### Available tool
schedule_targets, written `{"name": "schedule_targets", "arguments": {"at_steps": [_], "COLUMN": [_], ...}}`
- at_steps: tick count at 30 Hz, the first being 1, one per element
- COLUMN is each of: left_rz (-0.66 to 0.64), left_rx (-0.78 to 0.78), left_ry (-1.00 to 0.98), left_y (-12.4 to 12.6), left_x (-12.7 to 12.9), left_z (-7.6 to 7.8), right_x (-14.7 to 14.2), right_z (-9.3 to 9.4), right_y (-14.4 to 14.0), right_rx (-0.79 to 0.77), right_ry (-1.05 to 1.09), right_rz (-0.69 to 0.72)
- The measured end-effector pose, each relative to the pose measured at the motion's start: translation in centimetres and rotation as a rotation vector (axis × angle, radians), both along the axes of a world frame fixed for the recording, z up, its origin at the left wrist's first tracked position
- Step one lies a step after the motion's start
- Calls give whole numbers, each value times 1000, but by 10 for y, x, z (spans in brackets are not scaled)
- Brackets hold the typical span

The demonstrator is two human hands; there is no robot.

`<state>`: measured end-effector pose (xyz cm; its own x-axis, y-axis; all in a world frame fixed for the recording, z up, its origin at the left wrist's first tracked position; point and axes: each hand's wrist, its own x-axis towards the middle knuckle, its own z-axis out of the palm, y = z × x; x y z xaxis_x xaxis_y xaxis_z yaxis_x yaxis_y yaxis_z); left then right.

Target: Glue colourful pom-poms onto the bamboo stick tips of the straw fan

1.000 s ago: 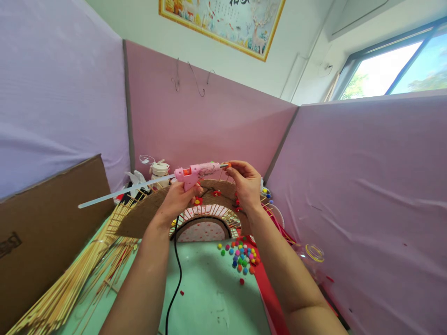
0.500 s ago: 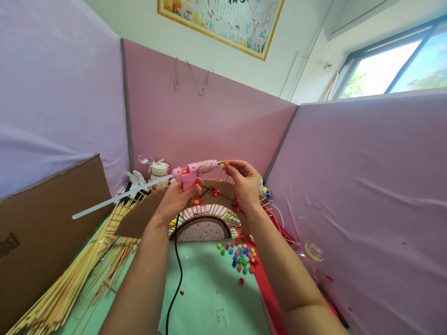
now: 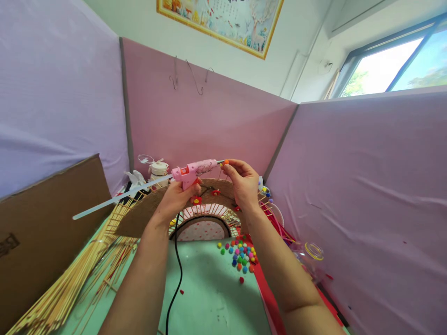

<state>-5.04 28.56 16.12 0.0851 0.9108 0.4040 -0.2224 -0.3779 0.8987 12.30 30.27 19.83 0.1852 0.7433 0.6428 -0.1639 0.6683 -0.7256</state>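
My left hand (image 3: 179,197) is closed round the handle of a pink glue gun (image 3: 200,168), with a long glue stick (image 3: 115,199) sticking out of its back. The metal nozzle points right, up against an orange pom-pom (image 3: 226,162) pinched between the fingertips of my right hand (image 3: 244,181). Whether the nozzle touches the pom-pom, I cannot tell. Behind both hands stands an arched frame of sticks with a brown band (image 3: 139,221), decorated with small red flowers (image 3: 197,201). A yellow bit shows by the nozzle; my fingers partly hide it.
Loose coloured pom-poms (image 3: 240,256) lie on the green tabletop (image 3: 209,298). A bundle of thin sticks (image 3: 66,279) and a cardboard sheet (image 3: 45,223) are at left. The gun's black cord (image 3: 178,265) runs toward me. At right are red paper (image 3: 268,298) and a clear jar (image 3: 310,253).
Hardly anything differs. Both hands keep their grips, the nozzle stays by the orange pom-pom, and my right hand has shifted very slightly left.
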Motion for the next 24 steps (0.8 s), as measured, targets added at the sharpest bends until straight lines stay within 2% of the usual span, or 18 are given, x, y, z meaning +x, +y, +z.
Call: {"name": "schedule_targets", "arguments": {"at_steps": [10,19,22,24], "left_rz": [16,48,27,19], "left_rx": [-21,-14,-11,-27], "left_ry": [7,17,-1,-22], "left_y": [2,4,4,3], "left_x": [-1,-1,0,1], "left_z": [-1,-4,-4,-3], "right_x": [-2,9,9,2], "right_z": [3,2,-3,-7], "right_y": [2,2,-13,-36], "right_rx": [-114,-121,-91,-36], "right_ry": [117,154,130,70], "right_rz": [82,121,74,37]}}
